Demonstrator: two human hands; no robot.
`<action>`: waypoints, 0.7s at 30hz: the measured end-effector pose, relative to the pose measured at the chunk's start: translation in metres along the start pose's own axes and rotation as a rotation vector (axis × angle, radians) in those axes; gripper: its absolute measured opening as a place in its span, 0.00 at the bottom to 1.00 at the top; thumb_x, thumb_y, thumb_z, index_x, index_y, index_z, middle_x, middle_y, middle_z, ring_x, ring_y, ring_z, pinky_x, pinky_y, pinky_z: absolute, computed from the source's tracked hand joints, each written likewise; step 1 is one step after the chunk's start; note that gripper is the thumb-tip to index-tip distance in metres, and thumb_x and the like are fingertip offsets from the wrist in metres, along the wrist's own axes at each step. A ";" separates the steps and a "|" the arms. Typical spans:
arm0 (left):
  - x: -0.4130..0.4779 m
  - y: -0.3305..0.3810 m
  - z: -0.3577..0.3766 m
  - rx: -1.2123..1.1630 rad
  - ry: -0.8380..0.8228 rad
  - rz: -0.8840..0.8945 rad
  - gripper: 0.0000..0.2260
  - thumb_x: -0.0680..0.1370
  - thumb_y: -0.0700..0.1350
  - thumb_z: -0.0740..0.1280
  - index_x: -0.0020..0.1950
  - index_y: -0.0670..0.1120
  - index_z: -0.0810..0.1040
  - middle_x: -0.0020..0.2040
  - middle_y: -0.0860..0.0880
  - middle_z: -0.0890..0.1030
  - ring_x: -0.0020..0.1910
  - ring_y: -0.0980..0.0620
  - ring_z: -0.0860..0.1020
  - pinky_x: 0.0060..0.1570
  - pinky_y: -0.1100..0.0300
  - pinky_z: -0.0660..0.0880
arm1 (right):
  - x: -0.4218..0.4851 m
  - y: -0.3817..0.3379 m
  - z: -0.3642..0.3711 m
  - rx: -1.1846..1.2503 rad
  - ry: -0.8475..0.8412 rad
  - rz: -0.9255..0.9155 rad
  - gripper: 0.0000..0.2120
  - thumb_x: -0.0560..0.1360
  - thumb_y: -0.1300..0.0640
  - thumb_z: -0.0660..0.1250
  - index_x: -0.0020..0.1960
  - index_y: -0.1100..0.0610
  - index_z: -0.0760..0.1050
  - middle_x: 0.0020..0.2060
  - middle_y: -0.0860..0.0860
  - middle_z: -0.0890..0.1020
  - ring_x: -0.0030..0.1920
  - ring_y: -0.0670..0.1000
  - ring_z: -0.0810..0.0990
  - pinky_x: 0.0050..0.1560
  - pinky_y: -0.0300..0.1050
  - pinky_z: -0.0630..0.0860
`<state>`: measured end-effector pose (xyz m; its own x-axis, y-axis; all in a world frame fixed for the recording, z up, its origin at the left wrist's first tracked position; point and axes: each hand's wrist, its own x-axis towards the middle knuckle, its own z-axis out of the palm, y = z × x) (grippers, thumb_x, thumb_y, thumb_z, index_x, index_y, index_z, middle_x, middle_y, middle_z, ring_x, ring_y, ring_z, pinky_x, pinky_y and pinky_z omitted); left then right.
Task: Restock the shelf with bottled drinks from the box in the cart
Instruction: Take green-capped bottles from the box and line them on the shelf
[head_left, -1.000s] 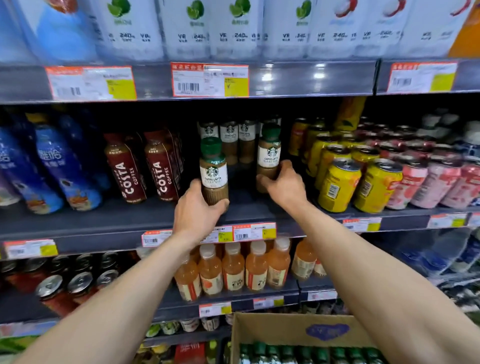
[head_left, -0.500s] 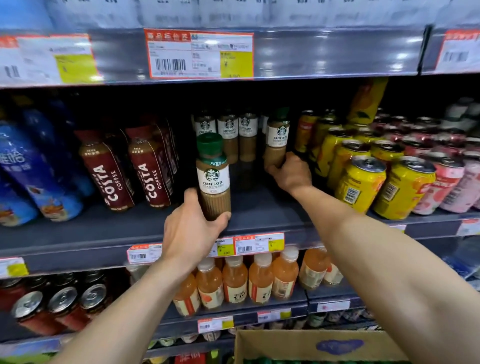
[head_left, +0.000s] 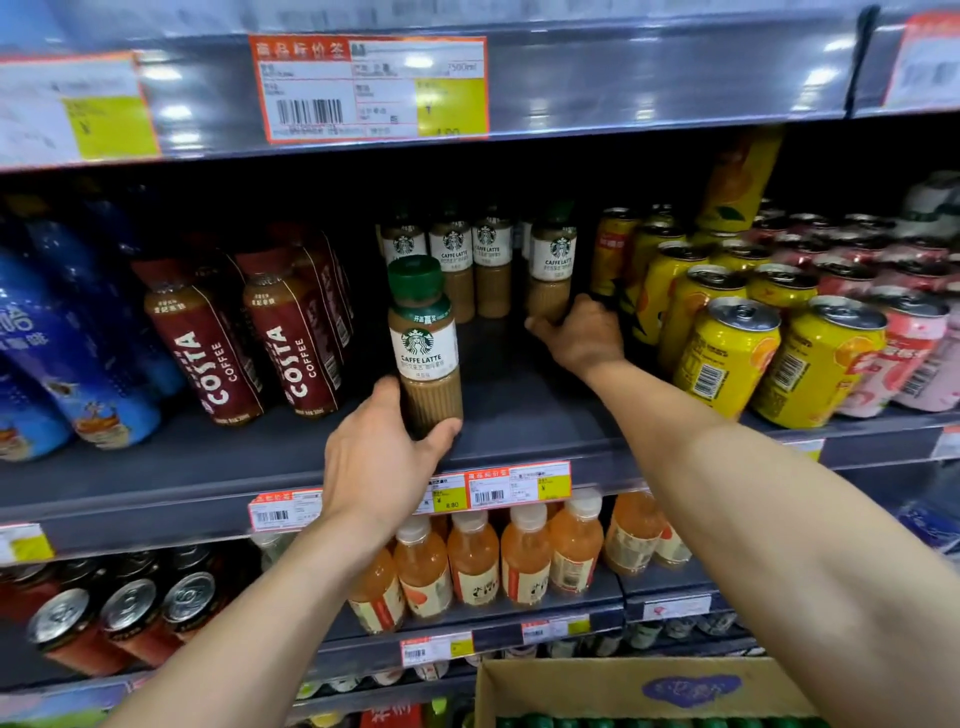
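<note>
Step in hand: setting lattes on the shelf (head_left: 519, 415). Left hand (head_left: 379, 462) is clamped round the base of a latte (head_left: 426, 343), upright near the shelf front, at 9 o'clock of the right hand. Right hand (head_left: 582, 335) is wrapped round a rear latte (head_left: 551, 265), deep in the row. The box (head_left: 613, 686) sits at 6 o'clock, more green caps showing. Next move, by judgement: slide both back squarely, release, return to the box.
</note>
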<state>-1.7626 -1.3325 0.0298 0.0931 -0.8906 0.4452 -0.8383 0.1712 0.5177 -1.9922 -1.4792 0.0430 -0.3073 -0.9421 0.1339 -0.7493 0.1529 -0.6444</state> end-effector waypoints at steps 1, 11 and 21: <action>0.002 0.000 -0.001 0.000 -0.007 -0.002 0.19 0.72 0.62 0.72 0.52 0.52 0.71 0.45 0.53 0.82 0.44 0.47 0.80 0.39 0.57 0.70 | -0.003 0.000 -0.003 0.015 -0.012 0.013 0.33 0.74 0.39 0.71 0.67 0.61 0.72 0.65 0.60 0.77 0.67 0.62 0.73 0.65 0.53 0.73; 0.074 0.026 0.040 -0.060 -0.191 -0.157 0.29 0.69 0.59 0.76 0.63 0.47 0.72 0.61 0.45 0.80 0.61 0.40 0.77 0.57 0.51 0.75 | -0.113 0.015 -0.047 -0.247 -0.395 -0.328 0.45 0.64 0.21 0.63 0.71 0.49 0.73 0.69 0.50 0.75 0.69 0.53 0.72 0.67 0.47 0.69; 0.124 0.050 0.100 -0.048 -0.089 -0.225 0.25 0.71 0.61 0.74 0.58 0.48 0.72 0.58 0.45 0.81 0.61 0.41 0.77 0.53 0.50 0.76 | -0.128 0.024 -0.037 -0.464 -0.289 -0.496 0.53 0.54 0.19 0.67 0.73 0.42 0.63 0.71 0.46 0.68 0.70 0.52 0.66 0.65 0.51 0.70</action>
<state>-1.8462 -1.4761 0.0377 0.2247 -0.9419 0.2496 -0.7750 -0.0175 0.6317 -1.9928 -1.3443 0.0381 0.2506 -0.9646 0.0819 -0.9509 -0.2611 -0.1661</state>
